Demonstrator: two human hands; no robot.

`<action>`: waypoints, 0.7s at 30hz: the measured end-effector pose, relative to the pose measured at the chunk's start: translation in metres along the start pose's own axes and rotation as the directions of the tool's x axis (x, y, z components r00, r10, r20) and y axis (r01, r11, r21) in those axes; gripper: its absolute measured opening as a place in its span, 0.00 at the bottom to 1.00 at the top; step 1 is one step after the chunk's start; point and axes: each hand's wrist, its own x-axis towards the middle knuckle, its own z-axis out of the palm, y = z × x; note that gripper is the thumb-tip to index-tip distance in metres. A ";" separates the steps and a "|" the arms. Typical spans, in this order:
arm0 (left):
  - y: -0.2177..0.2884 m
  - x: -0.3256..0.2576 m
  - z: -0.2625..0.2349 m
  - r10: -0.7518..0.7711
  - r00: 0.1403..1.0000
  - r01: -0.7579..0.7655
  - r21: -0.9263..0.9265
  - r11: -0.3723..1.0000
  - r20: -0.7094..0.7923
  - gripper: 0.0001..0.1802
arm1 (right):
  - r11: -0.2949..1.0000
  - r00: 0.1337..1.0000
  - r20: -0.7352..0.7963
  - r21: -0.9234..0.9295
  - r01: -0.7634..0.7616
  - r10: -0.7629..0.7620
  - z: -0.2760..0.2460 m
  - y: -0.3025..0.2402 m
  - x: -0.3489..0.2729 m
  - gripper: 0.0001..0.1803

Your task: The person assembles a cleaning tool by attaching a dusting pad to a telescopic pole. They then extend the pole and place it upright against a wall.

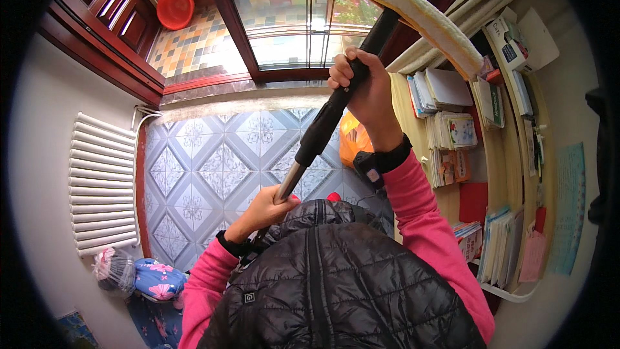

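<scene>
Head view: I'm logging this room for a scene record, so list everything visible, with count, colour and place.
Mop: one, cream flat pad on a black and silver pole, raised at the top.
Window: one, dark red frame, top centre.
Basin: one, red, on tiles beyond the window.
Radiator: one, white, left wall.
Floor: blue patterned tiles, centre.
Bag: one, orange, on the floor.
Bookshelf: one, pale, right, full of books and papers.
Watch: one, black, right wrist.
Left hand: grips the pole low.
Right hand: grips the pole high.

Radiator on the left wall, bookshelf on the right, window ahead, mop pole between, basin beyond the door.
</scene>
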 end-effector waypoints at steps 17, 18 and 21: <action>-0.024 0.012 0.017 0.323 0.865 -0.139 0.436 0.889 -0.384 0.11 | 0.995 0.995 -0.093 0.092 0.036 -0.027 -0.010 0.001 0.000 0.14; -0.025 0.012 0.016 0.317 0.863 -0.135 0.426 0.895 -0.393 0.11 | 0.993 0.997 -0.073 0.114 0.039 -0.031 -0.007 0.000 0.000 0.14; -0.027 0.013 0.016 0.322 0.854 -0.137 0.420 0.897 -0.409 0.12 | 0.993 0.997 -0.073 0.112 0.042 -0.034 0.001 -0.002 0.001 0.13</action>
